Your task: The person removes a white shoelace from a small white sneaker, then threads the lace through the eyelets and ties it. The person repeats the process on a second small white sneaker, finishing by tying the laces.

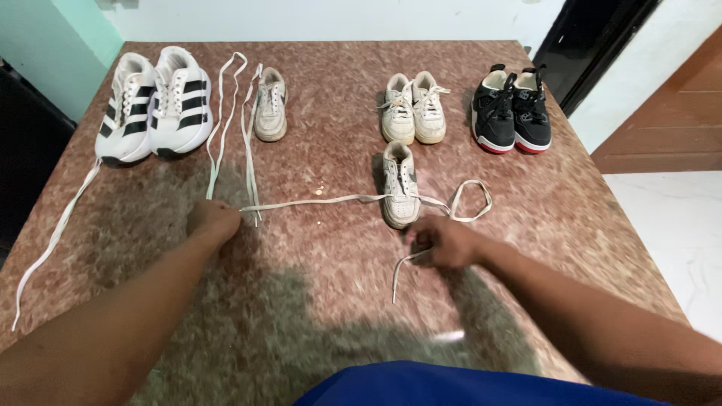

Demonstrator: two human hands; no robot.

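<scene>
A small white child's shoe (399, 185) stands in the middle of the brown stone table (323, 113), toe toward me. A long white lace (323, 201) runs through it to both sides. My left hand (212, 222) pinches the lace's left end, pulling it taut. My right hand (444, 242) is closed on the lace's other end, which loops (471, 203) to the right of the shoe and trails down (396, 277) toward me.
At the back stand a pair of white shoes with black stripes (154, 105), a single small white shoe (270, 113), a small white pair (413, 109) and a black-and-red pair (512, 110). Loose white laces (226, 120) lie by the striped pair, one trailing to the left edge (53, 240).
</scene>
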